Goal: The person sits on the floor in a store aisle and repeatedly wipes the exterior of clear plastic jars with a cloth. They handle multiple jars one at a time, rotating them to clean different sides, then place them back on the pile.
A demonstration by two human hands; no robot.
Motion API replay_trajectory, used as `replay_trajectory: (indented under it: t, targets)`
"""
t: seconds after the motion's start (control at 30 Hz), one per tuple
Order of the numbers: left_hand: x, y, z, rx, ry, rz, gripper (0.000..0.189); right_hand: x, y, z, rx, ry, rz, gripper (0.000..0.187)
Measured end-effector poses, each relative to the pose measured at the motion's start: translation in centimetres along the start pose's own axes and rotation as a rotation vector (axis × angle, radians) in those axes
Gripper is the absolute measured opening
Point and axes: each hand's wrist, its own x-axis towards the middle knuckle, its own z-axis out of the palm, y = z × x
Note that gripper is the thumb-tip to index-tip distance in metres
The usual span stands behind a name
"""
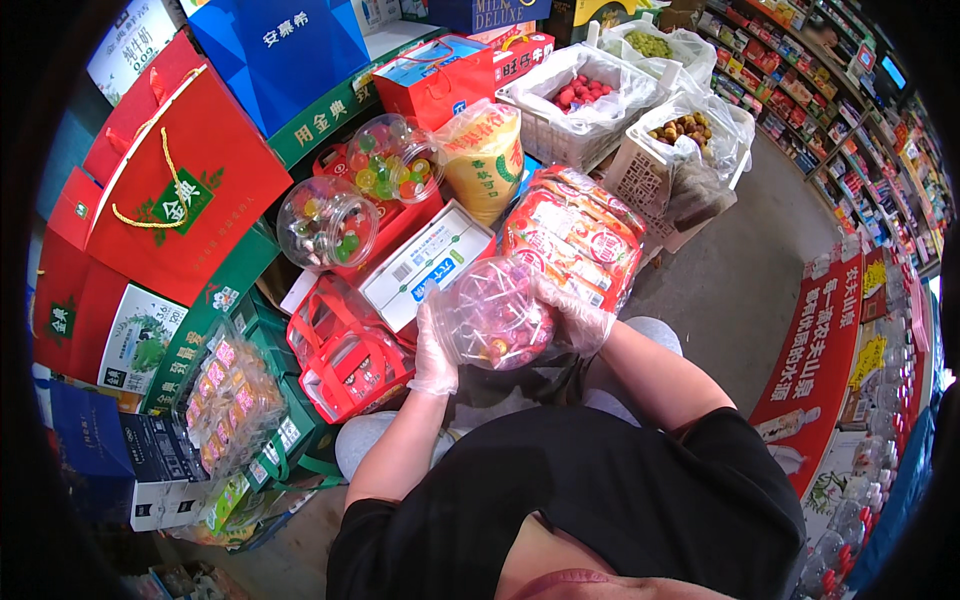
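Observation:
Between my two gloved hands is a clear plastic jar (491, 315) full of lollipops with white sticks, tilted on its side. My left hand (435, 345) grips its left end, and my right hand (574, 315) holds the right end. Both wear thin transparent gloves. Just behind the jar lies a white carton (427, 262) with blue print. Touching distance from my right hand is a red plastic-wrapped pack of snacks (577, 232). Left of my left hand stands a red and clear gift bag (349, 349).
Two clear jars of colourful sweets, a nearer one (328, 223) and a farther one (394, 157), rest behind the carton beside a yellow printed sack (484, 161). Fruit crates (555, 139) stand beyond. Red gift bags (187, 180) line the left; bottled water (862, 480) is stacked right.

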Motion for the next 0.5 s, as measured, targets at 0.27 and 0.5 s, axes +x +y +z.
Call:
replay_trajectory:
  t: [0.27, 0.5]
  targets:
    - [-0.04, 0.08, 0.36, 0.018, 0.015, 0.009, 0.079, 0.14, -0.01, -0.19, 0.050, -0.008, 0.002, 0.078]
    - [0.19, -0.21, -0.30, 0.030, 0.027, 0.008, 0.077, 0.44, 0.24, -0.46, 0.058, -0.028, -0.005, 0.079]
